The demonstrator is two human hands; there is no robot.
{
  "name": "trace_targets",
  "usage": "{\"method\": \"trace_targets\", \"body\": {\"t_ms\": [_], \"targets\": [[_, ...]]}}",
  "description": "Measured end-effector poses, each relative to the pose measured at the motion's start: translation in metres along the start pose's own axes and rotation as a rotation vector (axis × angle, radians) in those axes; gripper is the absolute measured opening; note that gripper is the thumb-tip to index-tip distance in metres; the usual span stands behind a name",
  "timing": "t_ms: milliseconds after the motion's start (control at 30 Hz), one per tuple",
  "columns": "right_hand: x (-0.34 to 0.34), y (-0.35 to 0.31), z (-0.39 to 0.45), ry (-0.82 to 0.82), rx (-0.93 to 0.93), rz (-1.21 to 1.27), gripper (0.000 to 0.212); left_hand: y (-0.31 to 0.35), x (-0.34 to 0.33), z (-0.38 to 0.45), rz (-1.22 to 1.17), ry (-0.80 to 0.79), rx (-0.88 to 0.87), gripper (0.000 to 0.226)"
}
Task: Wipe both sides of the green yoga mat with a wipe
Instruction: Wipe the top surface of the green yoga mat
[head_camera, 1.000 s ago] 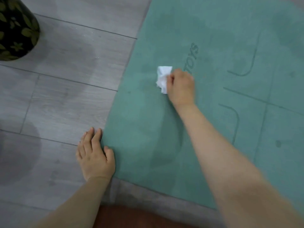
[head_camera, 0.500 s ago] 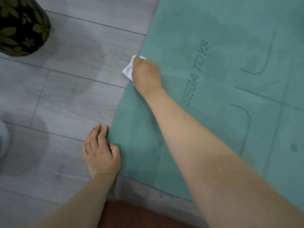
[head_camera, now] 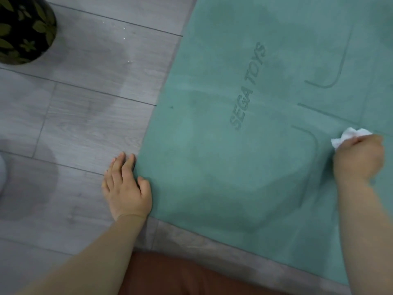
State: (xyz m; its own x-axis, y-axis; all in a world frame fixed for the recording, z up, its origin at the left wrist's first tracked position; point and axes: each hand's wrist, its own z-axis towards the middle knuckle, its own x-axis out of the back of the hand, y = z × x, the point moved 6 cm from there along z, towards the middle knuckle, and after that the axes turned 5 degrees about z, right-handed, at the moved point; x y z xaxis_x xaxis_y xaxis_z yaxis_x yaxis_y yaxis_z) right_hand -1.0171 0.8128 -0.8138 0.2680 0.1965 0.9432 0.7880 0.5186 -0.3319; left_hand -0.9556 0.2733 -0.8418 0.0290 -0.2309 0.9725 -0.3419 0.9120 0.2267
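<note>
Grey floor carries the mat (head_camera: 223, 167); right hand (head_camera: 359, 158), clutching the wipe (head_camera: 348, 136), has swept rightward across it while the flat, open left hand (head_camera: 127, 188) pins its corner, so this side is still being wiped.

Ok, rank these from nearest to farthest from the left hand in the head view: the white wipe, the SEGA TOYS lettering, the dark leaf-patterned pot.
Measured from the left hand, flat at the mat's near-left edge:
1. SEGA TOYS lettering, up and to the right on the green yoga mat.
2. Dark leaf-patterned pot, far upper left on the floor.
3. White wipe, far right, gripped by the right hand.
</note>
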Motion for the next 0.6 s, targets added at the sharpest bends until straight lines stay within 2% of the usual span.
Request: {"method": "trace_targets", "body": {"t_ms": [100,267,333,467,600], "targets": [[-0.017,-0.044,-0.026,0.012,0.132,0.1,0.034,0.0,0.0,0.0,-0.007,0.009,-0.003,0.063],[-0.043,-0.1,-0.123,-0.205,0.445,0.306,0.018,0.0,0.0,0.0,-0.005,0.029,-0.033,0.063],[-0.047,-0.093,-0.148,-0.237,0.442,0.336,0.016,0.0,0.001,-0.001,-0.013,0.034,-0.031,0.062],[-0.029,-0.03,-0.14,-0.144,0.279,0.384,0.017,0.001,0.001,-0.002,-0.03,0.056,-0.044,0.061],[-0.003,0.028,-0.142,-0.232,0.223,0.405,0.014,0.001,0.001,-0.002,-0.02,0.091,-0.073,0.059]]}}
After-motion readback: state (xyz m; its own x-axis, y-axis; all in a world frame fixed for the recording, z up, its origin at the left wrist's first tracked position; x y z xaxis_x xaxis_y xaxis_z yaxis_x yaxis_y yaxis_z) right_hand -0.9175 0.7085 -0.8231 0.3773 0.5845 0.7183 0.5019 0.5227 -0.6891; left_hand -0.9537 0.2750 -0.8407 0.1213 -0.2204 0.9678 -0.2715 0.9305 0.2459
